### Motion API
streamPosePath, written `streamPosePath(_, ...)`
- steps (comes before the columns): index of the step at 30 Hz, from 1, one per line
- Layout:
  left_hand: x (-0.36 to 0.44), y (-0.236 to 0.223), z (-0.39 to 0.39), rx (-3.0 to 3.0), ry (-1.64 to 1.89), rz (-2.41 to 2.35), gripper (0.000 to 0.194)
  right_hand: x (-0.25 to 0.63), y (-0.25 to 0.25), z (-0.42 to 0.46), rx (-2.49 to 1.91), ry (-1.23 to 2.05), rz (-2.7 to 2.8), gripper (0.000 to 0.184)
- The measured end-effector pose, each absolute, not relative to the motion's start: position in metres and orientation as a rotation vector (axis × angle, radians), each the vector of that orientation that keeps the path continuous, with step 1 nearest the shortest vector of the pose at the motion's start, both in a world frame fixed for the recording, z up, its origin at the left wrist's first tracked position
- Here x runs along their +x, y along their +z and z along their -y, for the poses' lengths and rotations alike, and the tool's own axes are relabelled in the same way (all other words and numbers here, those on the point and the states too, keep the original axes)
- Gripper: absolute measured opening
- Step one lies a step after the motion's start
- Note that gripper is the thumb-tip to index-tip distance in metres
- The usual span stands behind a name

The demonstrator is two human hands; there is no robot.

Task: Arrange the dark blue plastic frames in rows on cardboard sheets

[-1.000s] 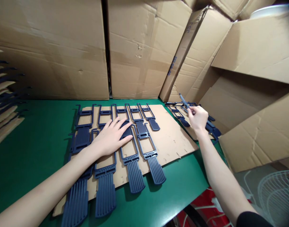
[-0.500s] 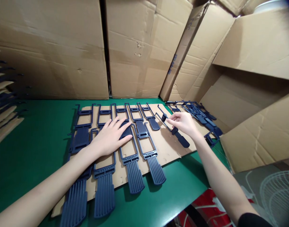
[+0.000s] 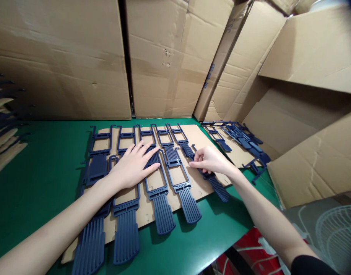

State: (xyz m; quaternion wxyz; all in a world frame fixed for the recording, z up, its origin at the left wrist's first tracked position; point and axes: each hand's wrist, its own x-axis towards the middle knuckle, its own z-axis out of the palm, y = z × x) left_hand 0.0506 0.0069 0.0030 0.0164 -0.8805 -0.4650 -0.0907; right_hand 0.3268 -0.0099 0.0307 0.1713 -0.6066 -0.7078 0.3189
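Observation:
Dark blue plastic frames with ribbed paddle ends lie in two rows on a cardboard sheet (image 3: 152, 219). My left hand (image 3: 132, 166) rests with fingers spread over the frames in the middle, covering parts of them. At the right end of the front row, my right hand (image 3: 208, 162) pinches a blue plastic frame (image 3: 218, 189), its ribbed end overhanging the sheet's front edge. The hand hides the middle of that frame. Just left of it lies another ribbed frame (image 3: 189, 206), and a back-row frame (image 3: 177, 133) is beyond.
More blue frames (image 3: 244, 139) lie heaped on a second cardboard sheet (image 3: 237, 156) at right. Large cardboard boxes (image 3: 175, 61) stand along the back of the green table (image 3: 43, 160). Stacked cardboard layers with frames (image 3: 5, 141) stand at left; a white wire fan guard (image 3: 338, 236) is lower right.
My right hand has brought its frame left and down to the sheet, from a tilted position above it. The left hand has stayed in place.

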Motion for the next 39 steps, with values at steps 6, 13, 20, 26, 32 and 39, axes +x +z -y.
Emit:
streamPosePath(6, 0.050, 0.002, -0.008, -2.741, -0.305, 1.449, 0.063, 0.320, 0.022, 0.012, -1.679, 0.897, 2.030, 0.036)
streamPosePath(13, 0.050, 0.001, -0.008, -2.744, -0.297, 1.438, 0.062, 0.324, 0.026, 0.004, -1.589, 0.344, 2.021, 0.029)
streamPosePath(20, 0.050, 0.002, -0.007, -2.743, -0.290, 1.446, 0.062, 0.347, 0.019, -0.014, -1.751, 0.111, 1.918, 0.024)
streamPosePath(26, 0.050, 0.002, -0.007, -2.749, -0.307, 1.442, 0.062, 0.351, 0.015, -0.019, -1.742, 0.386, 1.965, 0.028)
streamPosePath(32, 0.050, 0.002, -0.007, -2.753, -0.319, 1.444, 0.061, 0.348, 0.017, -0.017, -1.685, 0.529, 1.969, 0.028)
streamPosePath(39, 0.050, 0.001, -0.007, -2.748, -0.308, 1.439, 0.062, 0.352, 0.018, -0.017, -1.704, 0.574, 1.966, 0.025)
